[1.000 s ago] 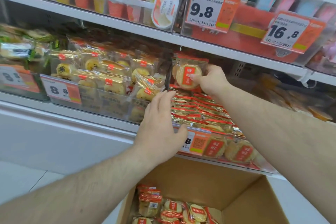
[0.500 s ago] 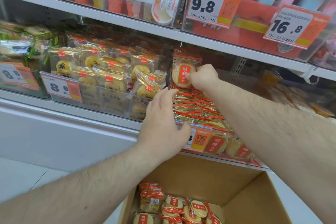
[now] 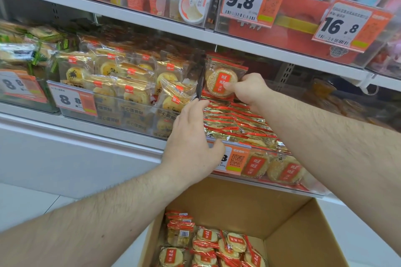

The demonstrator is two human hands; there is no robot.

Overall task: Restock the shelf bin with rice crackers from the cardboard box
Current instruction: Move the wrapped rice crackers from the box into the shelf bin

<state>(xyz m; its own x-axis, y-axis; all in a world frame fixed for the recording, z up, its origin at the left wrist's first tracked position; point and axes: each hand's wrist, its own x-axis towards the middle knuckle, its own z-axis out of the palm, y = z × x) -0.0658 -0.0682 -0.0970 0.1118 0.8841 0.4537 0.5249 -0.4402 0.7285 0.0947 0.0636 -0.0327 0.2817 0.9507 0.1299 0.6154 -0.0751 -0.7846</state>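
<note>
Fingers: the right hand (image 3: 248,90) pinches an upright rice cracker pack (image 3: 222,81) by its right edge, thumb on the printed face; the fingers of the left hand (image 3: 191,143) are straight and relaxed, resting over the front lip of the shelf bin (image 3: 280,182) and grasping nothing.
Cardboard box: nearest to the person, below both forearms, the cardboard box (image 3: 290,243) stands open, with more packs lying loose and flat at its bottom.
Bin front: the clear front wall carries a price tag (image 3: 235,159), partly covered by the left hand; two packs press their faces against the wall.
Row in bin: behind the wall, the row of packs (image 3: 232,123) stands on edge, tight together, leaning toward the back.
Held pack: it is at the far end of the row, touching it, upright, with the face and label toward the person; its long axis is close to vertical, the sealed red top edge upward.
Handling: the pack looks light, with slippery crinkling film and a brittle disc inside. A good hold is likely on the edges or the sealed ends, with soft pressure, not on the middle of the cracker.
Neighbours: the bin of yellow pastry packs (image 3: 130,89) is just to the left; the upper shelf (image 3: 152,21) with cups is farthest.
</note>
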